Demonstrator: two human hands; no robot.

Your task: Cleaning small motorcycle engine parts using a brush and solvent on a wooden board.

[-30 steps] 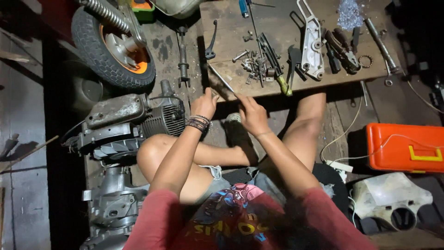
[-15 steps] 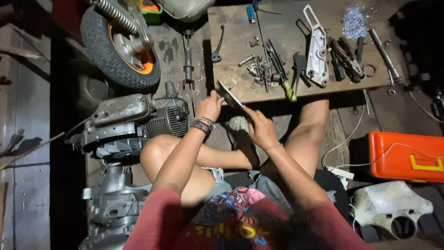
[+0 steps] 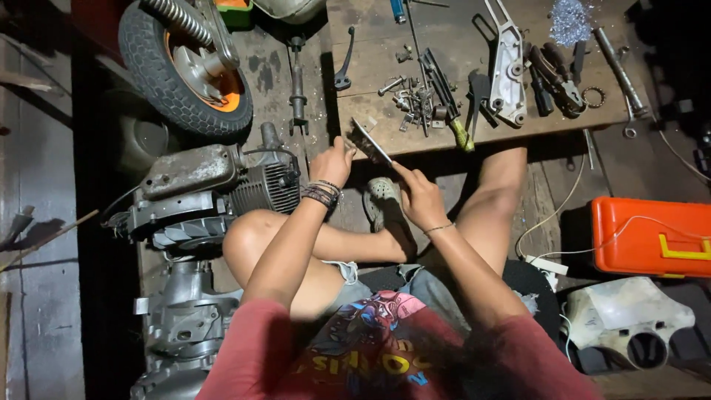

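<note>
I sit cross-legged on the floor in front of a low wooden board [image 3: 370, 44] strewn with tools. My left hand [image 3: 333, 159], with bracelets on the wrist, grips one end of a flat round metal part [image 3: 368, 141] held on edge. My right hand [image 3: 418, 196] is closed on a thin tool whose tip touches the lower end of that part. Both hands hover just before the board's near edge, above my foot in a grey clog [image 3: 381, 196].
A small engine [image 3: 215, 192] and crankcase [image 3: 181, 318] lie at my left, a scooter wheel [image 3: 185, 67] beyond. On the board are bolts [image 3: 407, 96], a screwdriver [image 3: 452, 111], a white bracket [image 3: 507, 63] and pliers. An orange toolbox [image 3: 652, 237] and white plastic cover [image 3: 629, 318] sit right.
Both hands have lifted off the board's edge and drawn toward me, now holding the metal part and the thin tool between them. The view shifted slightly.
</note>
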